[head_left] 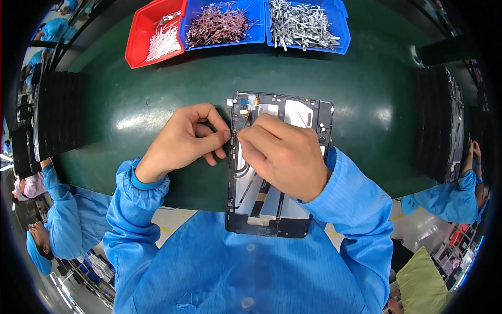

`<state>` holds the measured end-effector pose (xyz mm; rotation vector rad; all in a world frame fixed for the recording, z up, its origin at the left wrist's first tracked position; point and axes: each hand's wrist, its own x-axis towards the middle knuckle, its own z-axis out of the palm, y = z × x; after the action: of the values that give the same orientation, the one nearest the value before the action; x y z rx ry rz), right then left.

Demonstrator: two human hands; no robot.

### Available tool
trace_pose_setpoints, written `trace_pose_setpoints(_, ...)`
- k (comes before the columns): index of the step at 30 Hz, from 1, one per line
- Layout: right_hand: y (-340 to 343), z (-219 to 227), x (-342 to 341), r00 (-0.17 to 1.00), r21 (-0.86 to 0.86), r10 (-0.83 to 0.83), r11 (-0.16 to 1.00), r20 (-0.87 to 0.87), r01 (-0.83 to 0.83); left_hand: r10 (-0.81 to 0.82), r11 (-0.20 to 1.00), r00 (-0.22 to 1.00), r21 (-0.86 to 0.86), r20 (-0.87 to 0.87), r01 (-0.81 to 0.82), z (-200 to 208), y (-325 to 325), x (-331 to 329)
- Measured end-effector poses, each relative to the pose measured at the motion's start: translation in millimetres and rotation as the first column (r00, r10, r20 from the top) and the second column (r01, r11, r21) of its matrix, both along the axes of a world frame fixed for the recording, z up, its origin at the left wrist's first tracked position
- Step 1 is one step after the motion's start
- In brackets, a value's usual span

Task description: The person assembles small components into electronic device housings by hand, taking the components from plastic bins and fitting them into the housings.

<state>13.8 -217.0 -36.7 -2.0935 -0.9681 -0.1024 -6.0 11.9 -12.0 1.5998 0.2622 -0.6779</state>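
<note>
An opened tablet [293, 228] with a black frame and bare inner parts lies on the green table, its near end by my blue smock. My left hand [185, 138] is at its left edge, thumb and index fingertip pinched together. Across the tablet's middle reaches my right hand [287, 154], its thumb and fingers also pinched, close beside the left fingertips. Whatever small thing sits between the fingertips is too small to name. Thin black wires [242, 170] curve along the tablet's left inner side, just below my right fingers.
At the far side of the table [141, 89] stand a red bin [137, 44] with small white strips, a blue bin [225, 43] with reddish wired parts and another blue bin [337, 44] with silvery strips. Stacks of black panels [60, 112] [442, 125] flank both sides. Co-workers in blue sit beyond.
</note>
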Motion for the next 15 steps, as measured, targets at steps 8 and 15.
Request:
trace_pose_setpoints(8,-0.1,1.9,0.9,1.0,0.009,0.011,1.0,-0.005,-0.011,0.004,1.0,1.0,-0.007,0.004,-0.004,-0.1,-0.8,-0.4)
trace_pose_setpoints(15,-0.8,0.8,0.8,1.0,0.01,0.014,1.0,-0.01,-0.014,0.008,1.0,1.0,-0.005,0.013,-0.008,-2.3,-1.9,-0.7)
